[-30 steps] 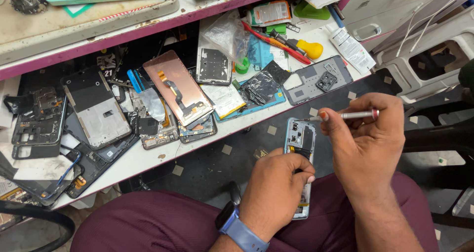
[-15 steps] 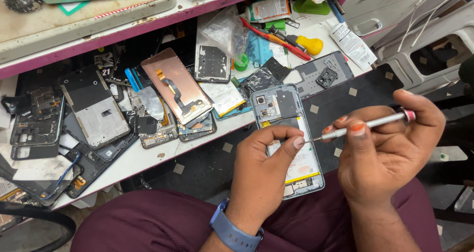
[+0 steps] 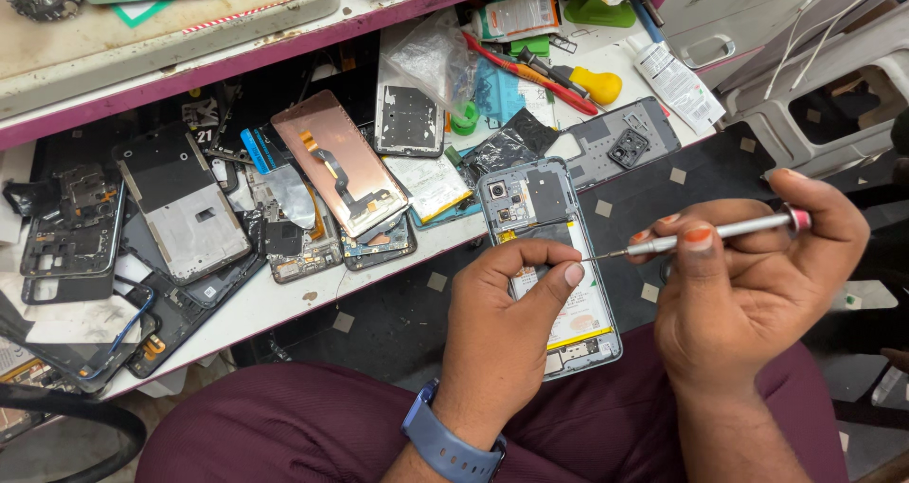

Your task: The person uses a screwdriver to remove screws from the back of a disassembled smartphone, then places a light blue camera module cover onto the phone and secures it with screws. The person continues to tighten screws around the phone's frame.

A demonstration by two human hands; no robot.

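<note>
An opened smartphone (image 3: 542,208) with its back off, showing the camera modules, a black shield and a pale battery, lies over my lap in the head view. My left hand (image 3: 507,327) grips it from below, thumb laid across its middle. My right hand (image 3: 748,289) holds a thin silver screwdriver (image 3: 724,231) with a pink end cap. Its tip points left and sits at the phone's right side, just beside my left thumb.
The white bench (image 3: 284,298) is crowded with several phone frames, a copper-coloured screen back (image 3: 336,166), a grey back cover (image 3: 620,147), a red-handled tool (image 3: 525,71) and a yellow-handled tool (image 3: 597,85). A pink-edged shelf (image 3: 237,62) runs above. A grey chair (image 3: 833,95) stands at the right.
The phone has been turned from edge-on and upright to lying flat with its open back facing up. The screwdriver has swung down and its tip has come to the phone.
</note>
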